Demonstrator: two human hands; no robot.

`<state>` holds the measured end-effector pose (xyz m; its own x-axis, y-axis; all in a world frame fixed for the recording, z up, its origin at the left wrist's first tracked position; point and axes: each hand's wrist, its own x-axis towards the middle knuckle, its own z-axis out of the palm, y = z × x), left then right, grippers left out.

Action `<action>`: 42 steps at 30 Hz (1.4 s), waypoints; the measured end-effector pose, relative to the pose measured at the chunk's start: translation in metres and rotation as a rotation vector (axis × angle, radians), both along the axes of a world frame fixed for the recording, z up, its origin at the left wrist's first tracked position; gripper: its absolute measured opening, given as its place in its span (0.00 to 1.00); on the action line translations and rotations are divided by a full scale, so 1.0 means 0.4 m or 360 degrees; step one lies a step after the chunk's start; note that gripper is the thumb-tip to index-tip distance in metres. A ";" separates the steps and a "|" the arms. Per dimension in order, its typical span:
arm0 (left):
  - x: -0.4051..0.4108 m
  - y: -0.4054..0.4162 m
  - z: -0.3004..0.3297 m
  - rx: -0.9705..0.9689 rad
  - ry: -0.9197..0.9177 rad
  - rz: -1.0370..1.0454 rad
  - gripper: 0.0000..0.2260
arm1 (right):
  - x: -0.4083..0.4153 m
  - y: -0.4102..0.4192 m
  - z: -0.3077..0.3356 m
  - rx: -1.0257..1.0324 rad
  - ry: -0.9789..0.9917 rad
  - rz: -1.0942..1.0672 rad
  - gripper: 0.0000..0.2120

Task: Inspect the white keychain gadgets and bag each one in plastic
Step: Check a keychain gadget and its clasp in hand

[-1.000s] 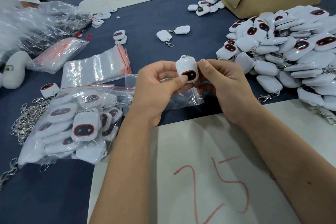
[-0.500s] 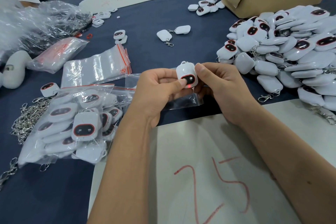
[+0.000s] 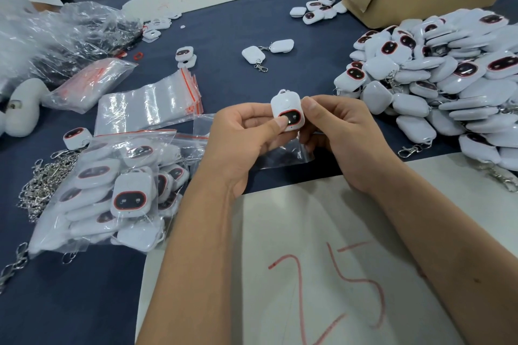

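While both hands hold it at frame centre, the small white rounded-square keychain gadget with a red-rimmed dark screen (image 3: 287, 112) sits a bit lower than a second ago, clear of the table. Left hand (image 3: 246, 137) grips it, thumb now pressed on the screen; before it sat at the screen's edge. Right hand (image 3: 336, 131) pinches its right side. Long axis near vertical, slight tilt, keyring loop up, screen end down, face toward camera. Clear plastic zip bag (image 3: 283, 154) hangs under the hands. Pile of unbagged white gadgets (image 3: 437, 84) right of frame, bagged white gadgets (image 3: 120, 193) lower left.
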<state>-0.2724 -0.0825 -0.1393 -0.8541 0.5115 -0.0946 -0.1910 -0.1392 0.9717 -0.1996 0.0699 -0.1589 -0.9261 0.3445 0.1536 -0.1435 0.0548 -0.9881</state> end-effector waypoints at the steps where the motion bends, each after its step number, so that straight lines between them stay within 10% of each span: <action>1: -0.001 -0.002 0.000 -0.0003 0.0004 -0.0004 0.09 | 0.000 -0.001 0.001 -0.0001 -0.0003 0.0000 0.14; 17: -0.007 0.007 -0.001 -0.0060 -0.0133 -0.0048 0.11 | 0.004 0.001 0.005 0.0177 -0.0152 -0.0127 0.07; 42: -0.023 -0.007 -0.023 -0.0074 0.0491 -0.0019 0.16 | 0.000 0.008 -0.012 0.0396 0.0139 -0.0070 0.09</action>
<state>-0.2816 -0.0854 -0.1486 -0.8398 0.5232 0.1448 0.1127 -0.0929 0.9893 -0.1994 0.0730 -0.1635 -0.8906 0.3260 0.3173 -0.2197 0.3025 -0.9275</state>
